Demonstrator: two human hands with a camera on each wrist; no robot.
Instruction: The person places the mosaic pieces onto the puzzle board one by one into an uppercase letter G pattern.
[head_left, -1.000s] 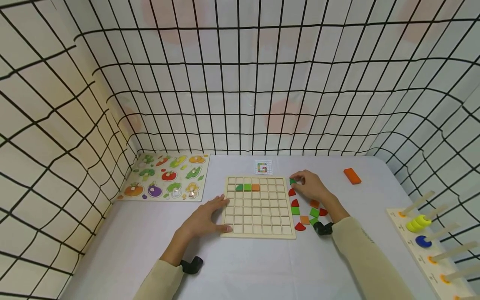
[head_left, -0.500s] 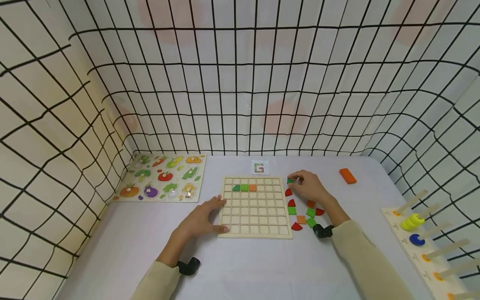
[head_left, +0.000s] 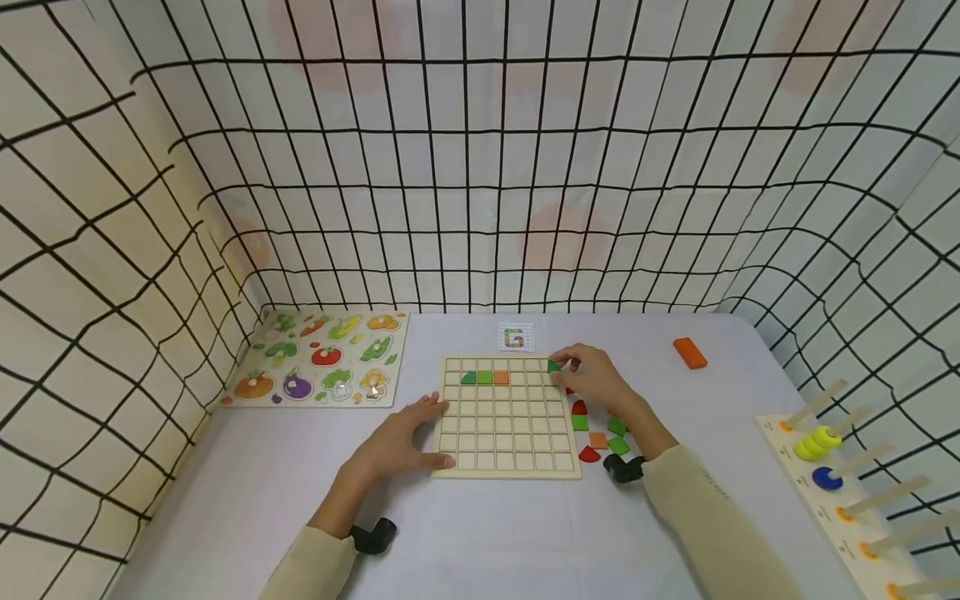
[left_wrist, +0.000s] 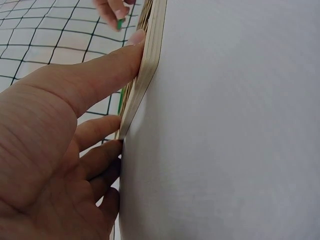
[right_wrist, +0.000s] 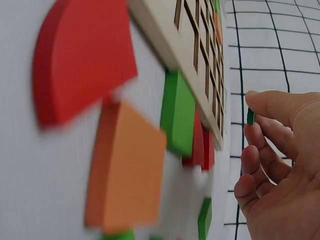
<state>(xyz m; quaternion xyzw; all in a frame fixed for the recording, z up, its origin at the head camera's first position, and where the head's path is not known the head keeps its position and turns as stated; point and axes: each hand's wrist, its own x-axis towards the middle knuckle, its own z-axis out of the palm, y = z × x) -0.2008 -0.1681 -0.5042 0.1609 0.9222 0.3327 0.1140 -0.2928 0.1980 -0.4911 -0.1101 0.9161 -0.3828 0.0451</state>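
Observation:
A wooden grid board [head_left: 507, 427] lies flat on the table, with a dark green quarter-round piece [head_left: 468, 378], a green square [head_left: 485, 377] and an orange square [head_left: 501, 377] set in its second row. My left hand [head_left: 397, 440] rests on the board's left edge, thumb on the near corner and fingers fairly straight further up; the left wrist view shows this thumb [left_wrist: 107, 72] against the wooden rim. Over the board's upper right corner, my right hand [head_left: 592, 373] pinches a dark green piece [right_wrist: 250, 116] between thumb and fingers. Its full shape is partly covered.
Red, green and orange pieces lie right of the board, among them an orange square [head_left: 597, 440]. A pattern card [head_left: 516, 337] sits behind it. A vegetable puzzle [head_left: 322, 358] is at left, an orange block [head_left: 690, 353] and a peg stand [head_left: 840, 500] at right. Black netting surrounds the table.
My right hand has carried the dark green piece leftward, from beside the board to above its upper right corner. My left hand stays on the board. The head view has shifted slightly.

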